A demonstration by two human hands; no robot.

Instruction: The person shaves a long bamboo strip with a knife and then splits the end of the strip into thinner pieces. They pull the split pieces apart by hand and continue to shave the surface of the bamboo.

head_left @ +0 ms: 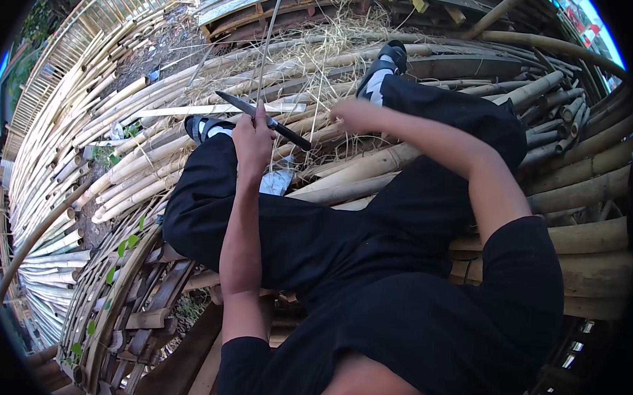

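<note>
My left hand (254, 142) is closed around a knife (291, 134). Its dark blade points up and left, and its black handle sticks out to the right. A long thin bamboo strip (268, 43) rises from the same hand toward the top of the view. My right hand (362, 117) hovers apart from it, to the right, near my right shoe (387, 63). Its fingers look curled and slightly blurred, and whatever they may hold is hidden. A pale flat bamboo slat (186, 111) lies behind the knife.
Bamboo poles (86, 138) lie in rows around my spread legs. Loose shavings (323, 53) cover the ground ahead. A wooden platform (247, 7) stands at the top, and stacked poles (579, 174) fill the right side. A crumpled white wrapper (278, 179) lies between my legs.
</note>
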